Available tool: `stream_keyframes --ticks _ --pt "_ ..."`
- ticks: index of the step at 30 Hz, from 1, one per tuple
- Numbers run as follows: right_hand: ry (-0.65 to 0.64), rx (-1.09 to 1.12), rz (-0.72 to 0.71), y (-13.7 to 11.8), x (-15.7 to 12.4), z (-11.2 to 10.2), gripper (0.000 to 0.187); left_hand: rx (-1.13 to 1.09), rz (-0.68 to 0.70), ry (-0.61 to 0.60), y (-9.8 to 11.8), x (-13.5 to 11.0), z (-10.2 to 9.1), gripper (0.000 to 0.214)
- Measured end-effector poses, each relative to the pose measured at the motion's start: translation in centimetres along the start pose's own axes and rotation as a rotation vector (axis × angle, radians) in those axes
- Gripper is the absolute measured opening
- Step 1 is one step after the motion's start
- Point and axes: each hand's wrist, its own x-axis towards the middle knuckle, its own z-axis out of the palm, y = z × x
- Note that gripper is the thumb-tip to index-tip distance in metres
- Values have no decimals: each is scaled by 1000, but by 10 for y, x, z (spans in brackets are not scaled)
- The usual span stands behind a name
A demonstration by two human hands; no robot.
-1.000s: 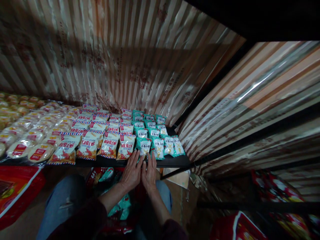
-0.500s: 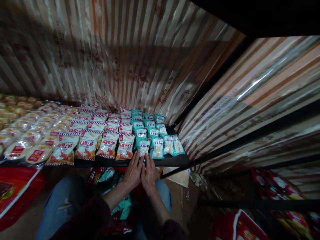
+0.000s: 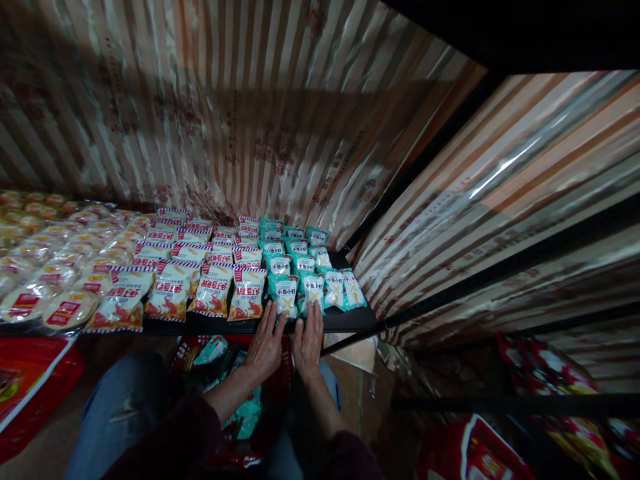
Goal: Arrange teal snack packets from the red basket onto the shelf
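My left hand [image 3: 265, 345] lies at the shelf's front edge, fingers stretched out toward the lower end of a teal and white snack packet [image 3: 285, 293]. Beside it my right hand [image 3: 307, 340] reaches forward, fingers extended, its tips against the bottom of the neighbouring teal snack packet [image 3: 313, 291]. Neither hand grips anything. Several teal packets stand in rows at the right end of the black shelf [image 3: 345, 323]. To their left are rows of white and orange snack packets [image 3: 212, 289] with striped edges.
Round clear-wrapped packs [image 3: 70, 309] fill the shelf's left part. Below, between my knees, a red basket [image 3: 287, 363] holds more teal packets [image 3: 250, 413]. A red bag [image 3: 480, 453] lies at lower right. Striped sheeting [image 3: 225, 100] and a black frame post [image 3: 425, 157] bound the shelf.
My right hand has moved right, away from the left hand, from the first front teal packet to the one beside it. My left hand stays near the first packet.
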Motion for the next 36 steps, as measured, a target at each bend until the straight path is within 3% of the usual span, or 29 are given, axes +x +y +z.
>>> stream_keyframes --ticks 7,14,21,36 --pt "11 -159 -77 31 37 -5 50 0 34 13 8 2 -8 84" --pt "-73 -97 -101 49 50 -2 45 21 54 -13 6 2 -6 82" --pt "-96 -10 -112 47 52 -8 44 19 56 -25 5 3 -5 72" --pt "-104 -31 -50 41 47 -6 47 -13 29 -42 5 9 -9 73"
